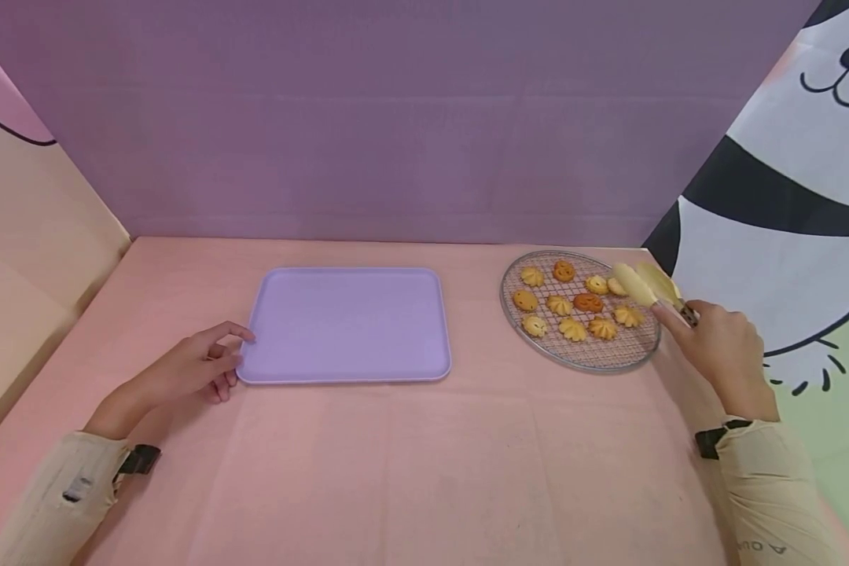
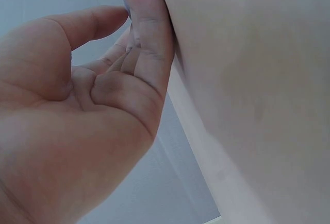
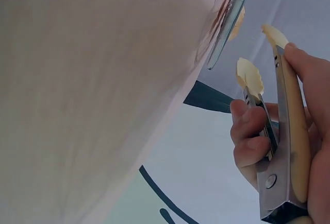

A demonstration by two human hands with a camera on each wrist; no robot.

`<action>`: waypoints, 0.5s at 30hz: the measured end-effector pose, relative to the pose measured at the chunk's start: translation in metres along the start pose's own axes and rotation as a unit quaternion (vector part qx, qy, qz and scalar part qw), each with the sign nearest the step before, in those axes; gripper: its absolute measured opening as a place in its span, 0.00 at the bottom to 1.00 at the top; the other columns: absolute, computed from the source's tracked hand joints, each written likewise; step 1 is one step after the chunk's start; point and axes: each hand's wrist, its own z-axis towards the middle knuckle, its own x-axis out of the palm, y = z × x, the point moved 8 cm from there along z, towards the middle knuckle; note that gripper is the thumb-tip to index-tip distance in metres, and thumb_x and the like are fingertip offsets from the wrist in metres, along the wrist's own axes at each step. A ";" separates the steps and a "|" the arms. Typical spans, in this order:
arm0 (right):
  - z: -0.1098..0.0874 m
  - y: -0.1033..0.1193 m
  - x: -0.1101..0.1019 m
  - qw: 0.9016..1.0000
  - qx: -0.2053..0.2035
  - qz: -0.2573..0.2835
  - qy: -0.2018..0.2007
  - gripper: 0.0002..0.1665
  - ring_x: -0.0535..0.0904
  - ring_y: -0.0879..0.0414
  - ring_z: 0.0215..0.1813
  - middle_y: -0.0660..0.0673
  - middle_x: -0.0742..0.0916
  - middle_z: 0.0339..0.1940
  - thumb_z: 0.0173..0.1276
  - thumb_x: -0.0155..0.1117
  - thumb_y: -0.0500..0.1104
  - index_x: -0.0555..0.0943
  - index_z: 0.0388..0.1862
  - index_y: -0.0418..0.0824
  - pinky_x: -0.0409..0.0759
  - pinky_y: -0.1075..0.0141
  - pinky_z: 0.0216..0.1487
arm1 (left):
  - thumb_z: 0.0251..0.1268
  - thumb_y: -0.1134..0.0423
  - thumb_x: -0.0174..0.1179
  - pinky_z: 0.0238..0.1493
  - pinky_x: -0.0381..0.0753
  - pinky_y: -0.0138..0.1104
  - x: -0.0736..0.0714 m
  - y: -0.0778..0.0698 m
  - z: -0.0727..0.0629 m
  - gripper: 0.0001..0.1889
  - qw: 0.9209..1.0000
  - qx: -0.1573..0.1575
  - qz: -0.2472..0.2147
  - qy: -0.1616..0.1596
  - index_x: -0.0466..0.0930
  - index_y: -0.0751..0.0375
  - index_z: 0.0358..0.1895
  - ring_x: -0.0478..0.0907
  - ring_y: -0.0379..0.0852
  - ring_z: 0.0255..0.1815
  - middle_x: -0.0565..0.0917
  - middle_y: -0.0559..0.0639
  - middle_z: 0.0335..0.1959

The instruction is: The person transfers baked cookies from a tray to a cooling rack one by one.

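My left hand (image 1: 196, 363) is at the left edge of a flat lilac tray (image 1: 347, 326), its thumb and fingers about the rim. In the left wrist view the thumb (image 2: 98, 24) meets the tray's edge, with the other fingers low against the table. My right hand (image 1: 723, 346) grips a pair of metal tongs (image 3: 282, 147) with cream-coloured tips. These tips stand apart with nothing between them, over the right side of a round wire rack (image 1: 608, 365). Several small cookies (image 1: 573, 328), pale and brown, some flower-shaped, lie on the rack.
A pink cloth covers the table (image 1: 460, 472). Behind it rises a purple backdrop (image 1: 396, 126). A panda-printed sheet (image 1: 785, 259) hangs along the right side, close to my right hand. The tray lies left of the rack, with a strip of cloth between them.
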 end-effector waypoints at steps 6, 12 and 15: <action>0.000 0.001 -0.001 1.000 -0.006 0.004 -0.010 0.50 0.69 0.46 0.19 0.37 0.78 0.18 0.69 0.54 0.71 0.76 0.55 0.21 0.62 0.59 0.16 | 0.75 0.69 0.53 0.26 0.83 0.38 0.000 0.001 0.000 0.20 1.000 -0.003 0.002 0.000 0.64 0.64 0.66 0.78 0.48 0.22 0.78 0.57 0.26; 0.002 0.010 0.001 1.000 -0.018 -0.003 0.005 0.50 0.71 0.44 0.24 0.36 0.79 0.22 0.65 0.58 0.73 0.76 0.55 0.25 0.63 0.60 0.18 | 0.75 0.69 0.52 0.26 0.83 0.38 0.000 -0.001 -0.001 0.20 1.000 -0.003 0.005 0.000 0.64 0.65 0.66 0.78 0.48 0.22 0.78 0.57 0.26; 0.003 0.018 0.003 1.000 -0.017 -0.003 0.021 0.53 0.72 0.44 0.26 0.37 0.79 0.23 0.61 0.59 0.75 0.75 0.54 0.25 0.64 0.60 0.19 | 0.75 0.69 0.52 0.26 0.83 0.38 0.000 -0.002 -0.001 0.20 1.000 -0.002 0.007 0.001 0.64 0.65 0.66 0.78 0.48 0.22 0.78 0.57 0.26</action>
